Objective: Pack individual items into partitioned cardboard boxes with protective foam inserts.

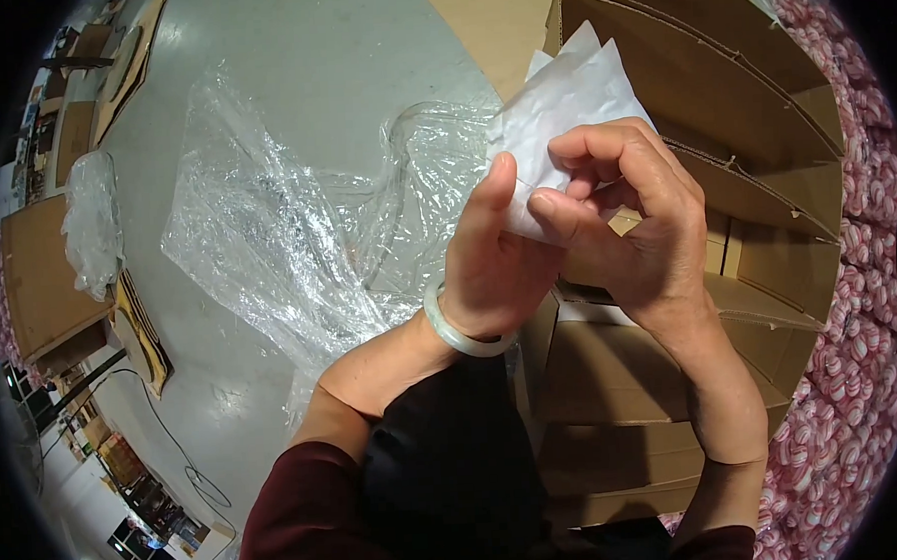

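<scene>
A small stack of white paper sheets [561, 95], with pointed corners fanned at the top, is in front of me above the cardboard. My left hand [497, 253] grips the stack from below, its thumb raised along the left edge. A pale green bangle [453, 330] circles my left wrist. My right hand [655, 206] is curled over the near part of the same sheets, thumb and fingertips against the paper. The fingers partly hide where they meet the sheets. Under and beside my right hand lie open brown cardboard boxes [612, 363], side by side.
Crumpled clear plastic film [266, 218] spreads over the grey floor [308, 46] to the left. Along the right side are many red-and-white striped wrapped pieces [834, 403]. Farther left stand a cardboard box [48, 277] and a clear plastic bag [93, 225]. A thin black cable [170, 432] runs nearby.
</scene>
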Tool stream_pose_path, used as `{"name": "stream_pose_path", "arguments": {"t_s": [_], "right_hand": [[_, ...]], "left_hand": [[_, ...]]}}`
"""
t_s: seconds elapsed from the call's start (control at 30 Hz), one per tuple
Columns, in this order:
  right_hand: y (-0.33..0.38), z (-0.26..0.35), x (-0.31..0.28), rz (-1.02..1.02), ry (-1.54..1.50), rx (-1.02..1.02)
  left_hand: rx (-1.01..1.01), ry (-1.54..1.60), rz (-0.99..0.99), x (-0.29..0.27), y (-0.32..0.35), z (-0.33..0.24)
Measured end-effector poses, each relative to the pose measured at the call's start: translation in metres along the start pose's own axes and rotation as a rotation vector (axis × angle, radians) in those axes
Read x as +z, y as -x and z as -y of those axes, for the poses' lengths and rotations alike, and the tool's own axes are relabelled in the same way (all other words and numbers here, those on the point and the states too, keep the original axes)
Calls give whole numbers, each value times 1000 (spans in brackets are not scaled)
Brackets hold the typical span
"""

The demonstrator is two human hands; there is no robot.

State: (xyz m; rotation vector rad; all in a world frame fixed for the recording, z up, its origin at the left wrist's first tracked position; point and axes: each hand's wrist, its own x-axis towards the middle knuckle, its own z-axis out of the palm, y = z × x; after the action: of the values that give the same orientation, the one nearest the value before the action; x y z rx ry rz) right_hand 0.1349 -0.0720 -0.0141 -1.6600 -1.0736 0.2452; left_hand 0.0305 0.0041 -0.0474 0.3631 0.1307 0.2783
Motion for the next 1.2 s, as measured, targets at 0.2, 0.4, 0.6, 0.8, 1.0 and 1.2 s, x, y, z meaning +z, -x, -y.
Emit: {"name": "stream_pose_path", "arguments": {"t_s": [0.2,0.4,0.6,0.8,1.0,1.2], "right_hand": [[-2,-1,3,-20,60,-45],[-2,-2,2,-40,126,-147],[2,5,-8,-32,-43,214],[18,-29,-55,-178,-265,613],[67,-115,-163,-132,-53,921],[59,-198,-184,634,845,883]], "left_hand": [[14,-26,-41,-1,2,3],[-16,-382,-85,13,4,-5],[49,-231,-220,7,6,-7],[409,-9,-422,8,10,-50],[508,83,-338,13,14,-57],[834,-207,-443,39,21,-83]]}}
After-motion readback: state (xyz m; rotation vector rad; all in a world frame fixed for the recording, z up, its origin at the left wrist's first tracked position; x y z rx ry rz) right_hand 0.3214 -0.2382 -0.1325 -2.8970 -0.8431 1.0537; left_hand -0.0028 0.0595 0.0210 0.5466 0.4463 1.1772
